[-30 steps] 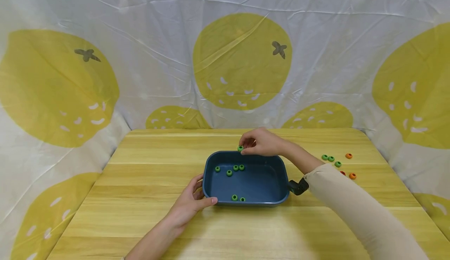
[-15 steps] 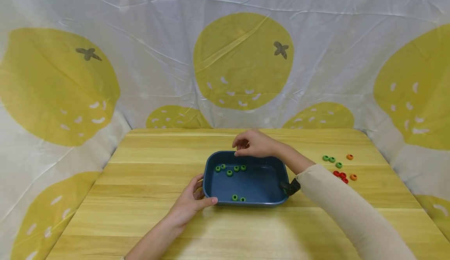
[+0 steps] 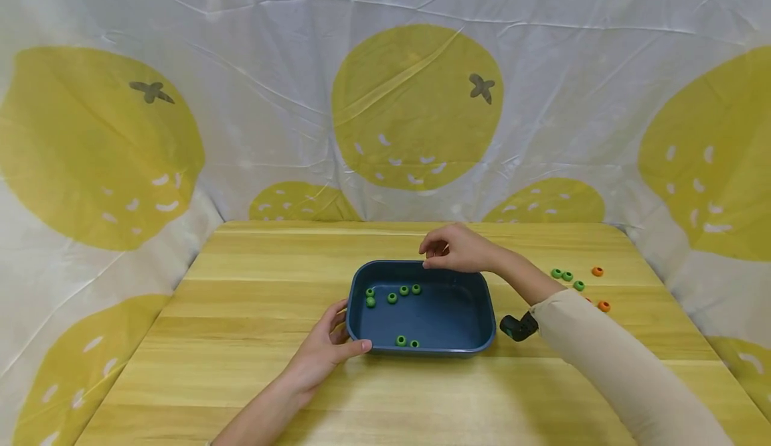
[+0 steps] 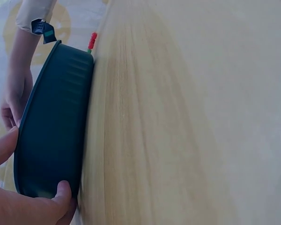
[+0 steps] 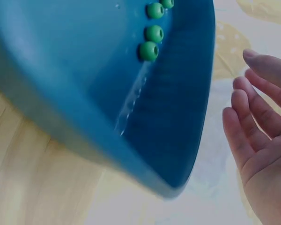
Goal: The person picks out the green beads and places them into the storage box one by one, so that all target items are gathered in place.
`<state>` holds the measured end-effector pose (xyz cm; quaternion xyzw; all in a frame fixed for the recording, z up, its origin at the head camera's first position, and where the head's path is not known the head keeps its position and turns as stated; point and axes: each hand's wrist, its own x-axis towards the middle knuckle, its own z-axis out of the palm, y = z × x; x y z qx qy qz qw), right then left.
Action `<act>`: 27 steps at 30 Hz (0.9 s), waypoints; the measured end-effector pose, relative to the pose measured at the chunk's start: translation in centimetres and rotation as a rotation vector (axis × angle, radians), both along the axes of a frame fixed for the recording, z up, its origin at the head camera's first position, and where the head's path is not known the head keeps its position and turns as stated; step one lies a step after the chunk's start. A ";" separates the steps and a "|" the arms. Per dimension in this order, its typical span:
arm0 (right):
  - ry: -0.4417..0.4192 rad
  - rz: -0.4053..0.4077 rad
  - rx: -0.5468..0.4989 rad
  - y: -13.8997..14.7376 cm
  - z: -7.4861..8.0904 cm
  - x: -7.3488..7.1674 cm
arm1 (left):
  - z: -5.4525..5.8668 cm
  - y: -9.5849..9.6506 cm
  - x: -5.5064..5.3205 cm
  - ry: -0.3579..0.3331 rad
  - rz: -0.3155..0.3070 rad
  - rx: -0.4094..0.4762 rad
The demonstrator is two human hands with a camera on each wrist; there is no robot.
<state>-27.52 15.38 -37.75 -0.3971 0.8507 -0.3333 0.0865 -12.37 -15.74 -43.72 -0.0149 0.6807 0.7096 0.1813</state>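
Note:
A dark blue rectangular basin (image 3: pixel 452 319) rests on the wooden table, with several green beads (image 3: pixel 392 298) spread over its left half. My left hand (image 3: pixel 322 349) grips the basin's left end, thumb over the near left corner of the rim; the left wrist view shows the fingers against the outer wall. Above the far rim is my right hand (image 3: pixel 460 248), its fingers loosely bent. In the right wrist view, nothing lies between the fingers of that hand (image 5: pixel 267 117), which is apart from the basin wall.
Right of the basin lie several green beads (image 3: pixel 567 276) and two orange beads (image 3: pixel 604 306). Red beads (image 4: pixel 92 41) beside them are mostly behind the right sleeve in the head view. A black wrist device (image 3: pixel 519 327) sits below the right forearm. A lemon-print cloth (image 3: pixel 415 104) hangs behind the table.
My right hand has let go of a green bead, which dropped into the basin's far left part. That hand then shifted right along the far rim. The left hand stays put.

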 end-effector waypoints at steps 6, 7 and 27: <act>-0.005 -0.030 -0.002 1.5 -0.2 0.3 | 0.0 0.0 0.0 0.000 -0.003 -0.001; -0.006 -0.035 -0.004 1.8 -0.2 0.3 | 0.0 0.0 0.0 -0.001 -0.004 -0.002; -0.051 -0.197 -0.026 8.2 -0.7 1.5 | -0.1 0.1 0.1 0.004 0.000 -0.011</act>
